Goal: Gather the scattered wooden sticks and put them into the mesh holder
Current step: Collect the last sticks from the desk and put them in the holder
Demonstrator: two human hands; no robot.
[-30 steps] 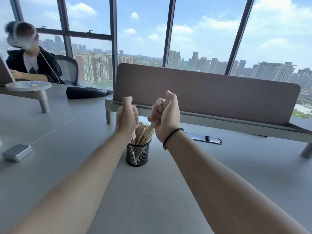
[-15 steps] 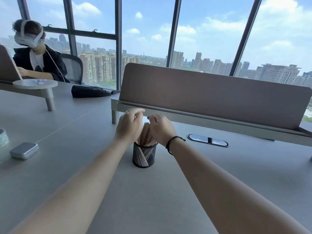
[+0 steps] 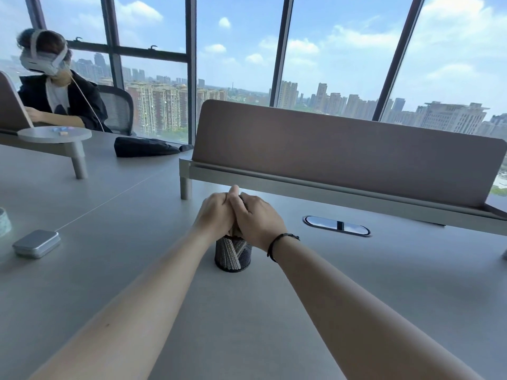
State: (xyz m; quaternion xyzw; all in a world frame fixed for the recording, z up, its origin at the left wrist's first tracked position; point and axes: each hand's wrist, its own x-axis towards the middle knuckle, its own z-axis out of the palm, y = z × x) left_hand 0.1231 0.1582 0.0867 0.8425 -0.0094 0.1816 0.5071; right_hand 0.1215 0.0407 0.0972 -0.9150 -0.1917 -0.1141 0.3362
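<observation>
Desk (image 3: 137, 270) surface runs grey and bare toward me and out to the right of the holder (image 3: 233, 255), so I log wide free room on those sides. Behind the hands, a divider (image 3: 343, 154) on a low rail closes off the far edge; its left leg stands near the left hand (image 3: 215, 215). An oval cable port (image 3: 337, 225) sits in the desk right of the hands, apart from them. To the left, well apart, lies a small metal tin (image 3: 37, 243), and a roll (image 3: 4, 222) is cut by the left frame edge. Further back left I see a round stand (image 3: 55, 134), a dark pouch (image 3: 144, 146), and a second person (image 3: 59, 86) in a headset. Holder is a black mesh cup, upright on the desk, directly under both hands. Through the mesh I see pale sticks (image 3: 232, 252) leaning crossed inside; their tops are hidden by the hands. Left hand and right hand (image 3: 258, 218) are pressed together, fingers curled down over the cup's mouth, closed around the stick tops as far as I can judge. A dark band (image 3: 279, 242) circles the right wrist. No loose sticks show on the desk.
</observation>
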